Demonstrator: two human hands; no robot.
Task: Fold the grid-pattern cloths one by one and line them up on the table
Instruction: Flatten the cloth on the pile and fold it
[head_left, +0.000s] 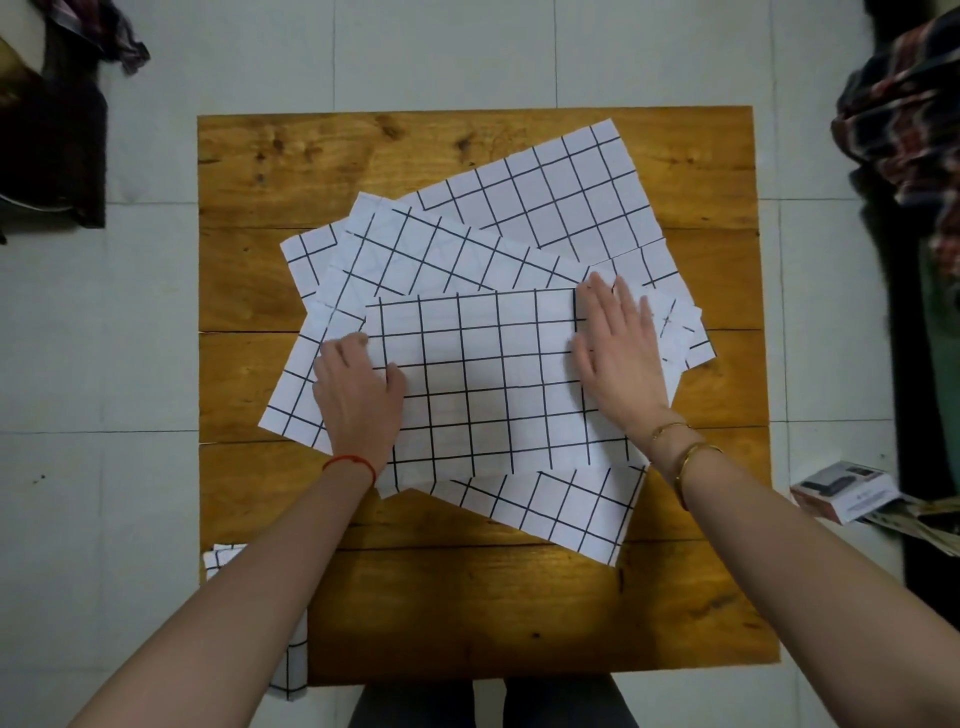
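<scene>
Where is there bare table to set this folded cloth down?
Bare wood shows along the table near edge between the forearms, and in the far left corner. The middle is crowded with overlapping grid cloths; another cloth hangs at the near left corner.

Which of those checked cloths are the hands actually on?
The topmost white black-grid cloth, lying square at the pile's centre; left hand and right hand rest on its ends. The others fan out underneath.

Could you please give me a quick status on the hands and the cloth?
Left hand grips top cloth at its left edge. Right hand flat on right edge. Unfolded cloths underneath.
</scene>
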